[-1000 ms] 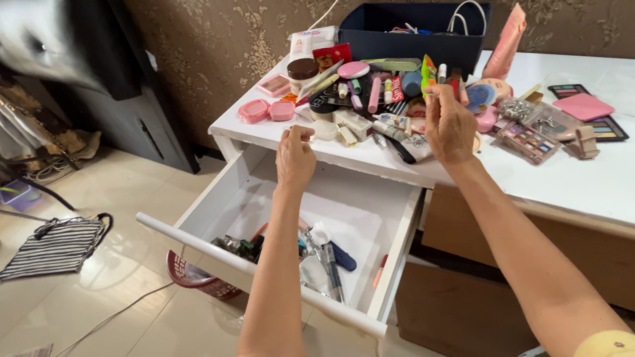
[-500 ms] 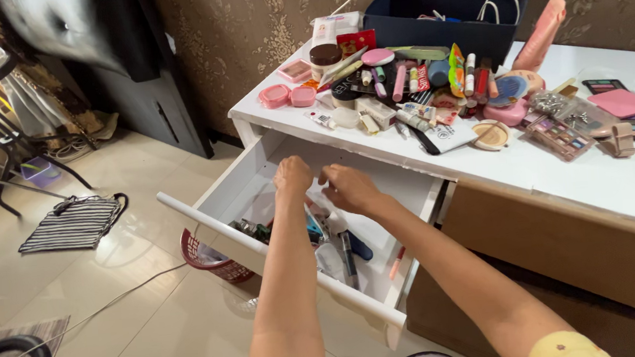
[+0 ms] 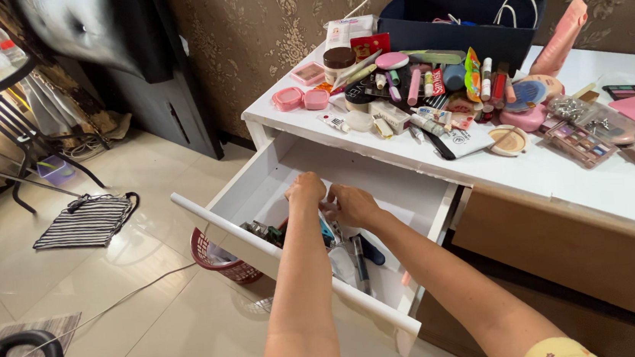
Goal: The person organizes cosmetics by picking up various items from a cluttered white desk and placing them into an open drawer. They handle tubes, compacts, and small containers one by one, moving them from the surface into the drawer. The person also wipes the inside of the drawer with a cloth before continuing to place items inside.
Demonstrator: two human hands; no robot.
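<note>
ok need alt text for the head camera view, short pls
Both hands, left hand and right hand, reach together into an open white drawer holding small items. Above it, a white table is crowded with makeup and a dark blue box.

Both hands [image 3: 331,199] together, fingers curled

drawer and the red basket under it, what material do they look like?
Drawer: looks like white painted or laminated board, with flat panels and a smooth matte face; core not visible. Red basket: probably moulded plastic, given its even lattice wall and slight gloss. Both hands, left hand and right hand, are inside the drawer.
</note>
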